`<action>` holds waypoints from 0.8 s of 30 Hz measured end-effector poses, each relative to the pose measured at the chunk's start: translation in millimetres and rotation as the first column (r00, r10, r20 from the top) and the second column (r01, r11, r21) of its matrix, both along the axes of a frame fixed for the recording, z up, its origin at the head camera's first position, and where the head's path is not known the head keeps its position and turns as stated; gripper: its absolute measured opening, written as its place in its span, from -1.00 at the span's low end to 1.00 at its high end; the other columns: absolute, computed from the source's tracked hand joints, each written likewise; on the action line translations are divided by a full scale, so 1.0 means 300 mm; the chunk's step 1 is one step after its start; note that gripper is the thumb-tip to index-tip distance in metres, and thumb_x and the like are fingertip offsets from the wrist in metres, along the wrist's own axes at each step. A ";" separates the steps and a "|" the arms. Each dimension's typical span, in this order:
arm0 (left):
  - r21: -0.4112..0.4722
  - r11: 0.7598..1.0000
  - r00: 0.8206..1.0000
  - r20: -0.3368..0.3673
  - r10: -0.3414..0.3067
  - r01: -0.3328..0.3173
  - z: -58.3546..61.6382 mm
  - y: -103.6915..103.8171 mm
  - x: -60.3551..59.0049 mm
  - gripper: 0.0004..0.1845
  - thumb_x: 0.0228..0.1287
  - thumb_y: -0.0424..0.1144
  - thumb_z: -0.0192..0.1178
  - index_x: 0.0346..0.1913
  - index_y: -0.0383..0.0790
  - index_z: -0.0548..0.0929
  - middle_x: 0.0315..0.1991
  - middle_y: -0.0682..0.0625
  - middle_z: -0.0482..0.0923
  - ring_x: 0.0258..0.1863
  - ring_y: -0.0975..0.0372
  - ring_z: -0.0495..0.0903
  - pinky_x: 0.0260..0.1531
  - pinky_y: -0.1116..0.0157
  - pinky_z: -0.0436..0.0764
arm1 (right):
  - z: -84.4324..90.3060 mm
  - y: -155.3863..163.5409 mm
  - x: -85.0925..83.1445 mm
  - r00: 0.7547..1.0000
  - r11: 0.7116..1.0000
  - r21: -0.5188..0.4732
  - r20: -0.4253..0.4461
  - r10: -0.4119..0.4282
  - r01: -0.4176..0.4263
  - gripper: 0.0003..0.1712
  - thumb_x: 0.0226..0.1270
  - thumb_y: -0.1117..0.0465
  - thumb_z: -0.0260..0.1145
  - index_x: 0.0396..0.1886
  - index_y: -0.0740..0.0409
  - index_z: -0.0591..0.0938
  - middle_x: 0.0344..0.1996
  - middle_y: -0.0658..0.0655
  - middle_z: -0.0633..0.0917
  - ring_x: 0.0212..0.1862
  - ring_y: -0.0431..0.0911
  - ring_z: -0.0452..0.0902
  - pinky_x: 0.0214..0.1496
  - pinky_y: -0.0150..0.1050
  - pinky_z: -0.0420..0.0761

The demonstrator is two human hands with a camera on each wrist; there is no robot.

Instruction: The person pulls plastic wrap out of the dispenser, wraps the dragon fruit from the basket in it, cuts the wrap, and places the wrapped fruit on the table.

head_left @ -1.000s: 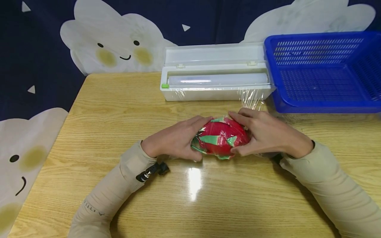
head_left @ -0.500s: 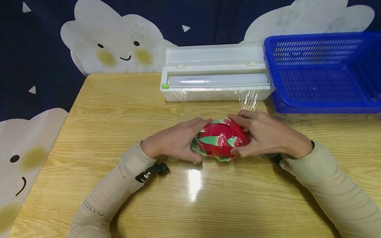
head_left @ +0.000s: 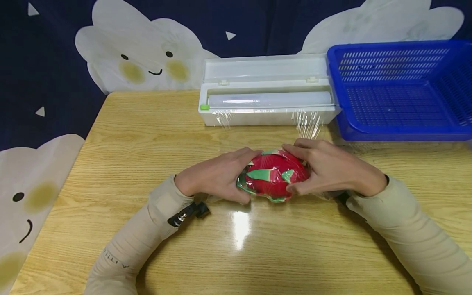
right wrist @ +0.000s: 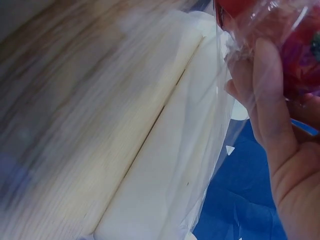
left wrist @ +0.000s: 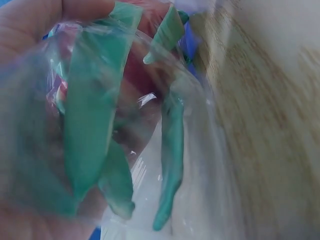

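Observation:
Between both hands is a red dragon fruit (head_left: 276,174) with green scales, covered in clear plastic wrap. My left hand (head_left: 219,174) grips its left end, fingers over the far side and thumb at the near side. From the other end my right hand (head_left: 330,166) holds it, thumb in front and fingers behind. Green scale tips (left wrist: 92,115) show through the film in the left wrist view. In the right wrist view, film (right wrist: 225,100) stretches beside the fingers. Wrap runs back to a white dispenser box (head_left: 273,119), its lid raised and a film roll (head_left: 271,98) inside.
A blue plastic basket (head_left: 405,133) stands at the back right, against the dispenser's right end. The wooden table (head_left: 155,127) meets a dark curtain (head_left: 250,24) with cloud prints behind. Light glares off the tabletop near me.
The dragon fruit has turned slightly, its near edge shifting a little toward me. Both hands have moved very slightly nearer and keep their hold. The dispenser and basket stay put.

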State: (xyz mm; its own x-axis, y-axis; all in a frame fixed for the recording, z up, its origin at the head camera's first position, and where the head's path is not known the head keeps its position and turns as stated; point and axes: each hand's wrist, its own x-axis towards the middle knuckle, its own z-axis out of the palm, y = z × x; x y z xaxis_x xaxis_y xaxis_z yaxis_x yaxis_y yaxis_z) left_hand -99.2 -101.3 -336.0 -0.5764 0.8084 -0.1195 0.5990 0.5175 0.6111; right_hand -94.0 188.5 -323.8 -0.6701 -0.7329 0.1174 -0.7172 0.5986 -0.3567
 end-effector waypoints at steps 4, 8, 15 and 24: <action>0.003 1.000 1.000 0.011 -0.007 0.007 -0.001 -0.001 0.000 0.04 -0.09 -0.04 0.42 0.53 -0.19 0.24 0.21 0.08 0.50 0.06 0.31 0.52 0.09 0.35 0.67 | -0.001 0.001 -0.001 1.000 1.000 0.011 0.002 -0.001 0.001 -0.04 -0.11 -0.18 0.52 0.24 0.36 0.64 -0.34 0.01 0.63 -0.49 -0.32 0.42 -0.52 -0.51 0.51; 0.002 1.000 1.000 0.018 -0.009 0.009 0.001 -0.001 0.001 0.02 -0.09 -0.03 0.42 0.52 -0.17 0.26 0.18 0.08 0.50 0.04 0.31 0.52 0.08 0.35 0.67 | -0.001 -0.001 -0.001 1.000 1.000 0.019 0.006 -0.005 0.005 -0.05 -0.11 -0.18 0.51 0.24 0.36 0.65 -0.35 0.00 0.62 -0.48 -0.30 0.41 -0.52 -0.50 0.50; 0.001 1.000 0.999 0.040 -0.014 0.014 -0.001 -0.001 0.001 -0.01 -0.07 -0.04 0.43 0.50 -0.14 0.28 0.17 0.10 0.51 0.06 0.32 0.51 0.10 0.35 0.66 | 0.000 -0.004 0.001 1.000 1.000 0.016 0.024 -0.006 0.006 -0.08 -0.12 -0.15 0.52 0.22 0.35 0.66 -0.37 -0.01 0.63 -0.47 -0.30 0.43 -0.52 -0.50 0.51; -0.017 1.000 0.998 0.057 -0.015 0.016 -0.003 -0.001 0.002 -0.03 -0.06 -0.01 0.43 0.48 -0.16 0.31 0.14 0.11 0.52 0.04 0.32 0.52 0.06 0.36 0.66 | -0.002 -0.006 0.003 0.998 1.000 0.025 0.061 -0.018 0.016 -0.08 -0.10 -0.14 0.52 0.23 0.36 0.66 -0.35 -0.01 0.65 -0.47 -0.30 0.44 -0.54 -0.51 0.50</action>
State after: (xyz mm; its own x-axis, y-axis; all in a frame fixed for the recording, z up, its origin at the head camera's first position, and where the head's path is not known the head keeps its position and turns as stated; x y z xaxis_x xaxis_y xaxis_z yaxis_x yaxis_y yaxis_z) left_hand -98.5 -101.6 -336.9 -0.5559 0.8145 -0.1657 0.5713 0.5193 0.6356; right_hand -93.2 186.8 -324.3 -0.6877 -0.7237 0.0574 -0.6842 0.6196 -0.3848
